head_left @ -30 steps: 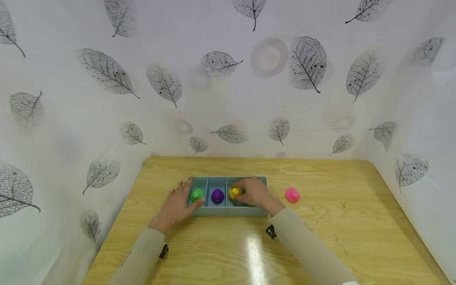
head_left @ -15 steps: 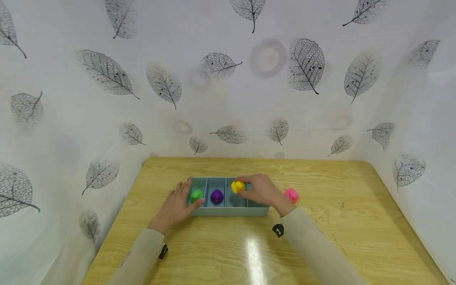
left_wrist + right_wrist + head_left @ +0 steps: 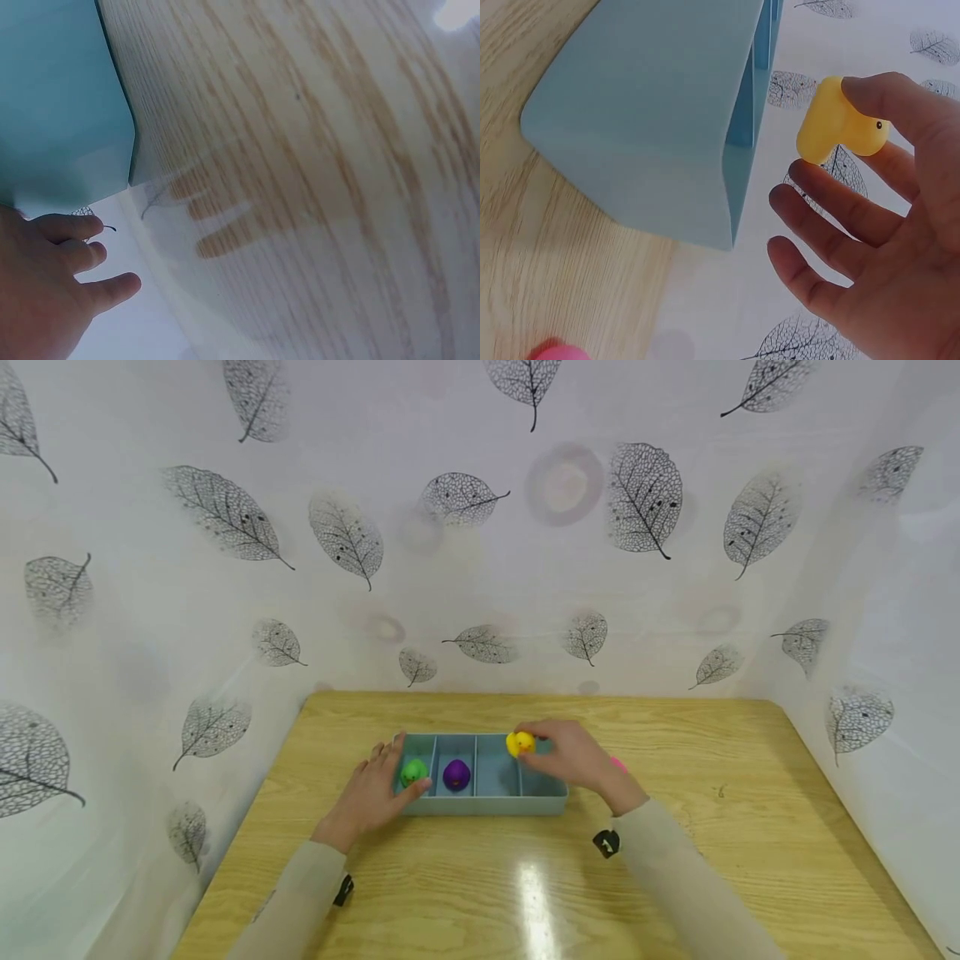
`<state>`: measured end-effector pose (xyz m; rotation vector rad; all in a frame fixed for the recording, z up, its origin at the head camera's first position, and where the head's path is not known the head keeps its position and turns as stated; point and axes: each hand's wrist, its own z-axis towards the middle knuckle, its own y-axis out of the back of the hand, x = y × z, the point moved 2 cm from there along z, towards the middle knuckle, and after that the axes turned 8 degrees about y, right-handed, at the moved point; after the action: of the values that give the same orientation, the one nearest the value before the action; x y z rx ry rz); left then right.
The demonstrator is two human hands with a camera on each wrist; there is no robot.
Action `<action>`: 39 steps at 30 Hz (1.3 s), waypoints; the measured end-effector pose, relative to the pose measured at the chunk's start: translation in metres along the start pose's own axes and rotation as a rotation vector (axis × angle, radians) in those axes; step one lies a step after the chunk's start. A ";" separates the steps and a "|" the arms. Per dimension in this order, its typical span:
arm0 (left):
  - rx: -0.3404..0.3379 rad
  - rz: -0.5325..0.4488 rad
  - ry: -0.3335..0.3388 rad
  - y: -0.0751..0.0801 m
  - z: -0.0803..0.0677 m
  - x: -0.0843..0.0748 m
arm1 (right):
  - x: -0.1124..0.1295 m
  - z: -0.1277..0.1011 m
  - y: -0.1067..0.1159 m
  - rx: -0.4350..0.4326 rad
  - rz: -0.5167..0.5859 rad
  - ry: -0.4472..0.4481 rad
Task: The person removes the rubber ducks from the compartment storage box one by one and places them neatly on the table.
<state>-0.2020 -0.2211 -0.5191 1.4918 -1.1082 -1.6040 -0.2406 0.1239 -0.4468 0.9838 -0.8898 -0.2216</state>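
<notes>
My right hand [image 3: 573, 756] pinches a yellow rubber duck [image 3: 521, 743] between thumb and fingers, above the right half of a blue-grey divided box [image 3: 480, 806]. In the right wrist view, the thumb and a finger hold the duck [image 3: 840, 124] while the other fingers are spread loosely. My left hand [image 3: 367, 797] rests at the box's left end, fingers extended along that side and thumb over the front rim. A green rubber duck [image 3: 413, 772] sits in the leftmost compartment. Beside it, a purple rubber duck [image 3: 457, 774] occupies the second one. The two right compartments show bare floors.
A pink rubber duck [image 3: 618, 764] lies on the wooden table [image 3: 450, 885] right of the box, mostly hidden behind the right hand. White leaf-printed sheeting [image 3: 480, 568] encloses the table's back and sides.
My right hand has lifted the yellow duck out of the third compartment and carried it to the right. The left hand, the box and the other ducks have stayed put.
</notes>
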 end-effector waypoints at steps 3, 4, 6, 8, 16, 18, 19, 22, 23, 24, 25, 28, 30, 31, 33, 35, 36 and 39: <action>0.009 0.002 0.009 0.000 0.000 0.000 | -0.005 -0.006 0.005 -0.021 0.009 -0.017; 0.011 0.002 0.011 0.000 0.000 0.000 | -0.006 -0.008 0.006 -0.031 0.012 -0.023; 0.016 0.002 0.014 0.000 0.000 0.001 | -0.010 -0.013 0.009 -0.047 0.005 -0.033; 0.017 -0.002 0.016 -0.001 0.000 0.001 | -0.015 -0.017 0.011 -0.063 0.000 -0.042; 0.010 -0.001 0.011 -0.001 0.001 0.001 | -0.031 -0.035 0.023 -0.119 0.011 -0.112; 0.010 0.000 0.010 -0.001 0.001 0.000 | -0.036 -0.039 0.025 -0.140 0.009 -0.127; 0.010 0.001 0.009 -0.001 0.001 0.000 | -0.039 -0.042 0.026 -0.151 0.009 -0.130; 0.012 0.000 0.011 -0.001 0.001 -0.001 | -0.047 -0.048 0.029 -0.175 0.004 -0.144; 0.013 0.000 0.011 -0.001 0.001 0.000 | -0.049 -0.050 0.030 -0.182 0.002 -0.146; 0.014 0.001 0.013 -0.001 0.001 0.000 | -0.051 -0.053 0.031 -0.188 -0.002 -0.147; 0.016 0.001 0.016 -0.001 0.001 0.000 | -0.053 -0.055 0.032 -0.191 -0.005 -0.149; 0.018 -0.001 0.021 -0.001 0.001 0.000 | -0.058 -0.062 0.036 -0.195 -0.005 -0.161; 0.017 -0.003 0.021 0.000 0.002 0.000 | -0.060 -0.066 0.039 -0.191 -0.013 -0.177; 0.018 -0.003 0.019 0.000 0.002 0.000 | -0.062 -0.068 0.040 -0.188 -0.016 -0.183; 0.018 -0.003 0.014 0.000 0.002 -0.001 | -0.064 -0.072 0.043 -0.184 -0.026 -0.190; 0.017 -0.003 0.009 0.000 0.002 -0.001 | -0.068 -0.076 0.044 -0.180 -0.039 -0.195; 0.017 -0.002 0.009 0.000 0.002 -0.002 | -0.069 -0.078 0.045 -0.180 -0.044 -0.194; 0.011 -0.005 0.000 0.002 0.000 -0.003 | -0.075 -0.085 0.047 -0.175 -0.047 -0.201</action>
<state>-0.2022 -0.2187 -0.5163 1.5027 -1.1162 -1.6033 -0.2360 0.2436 -0.4712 0.8294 -1.0126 -0.4370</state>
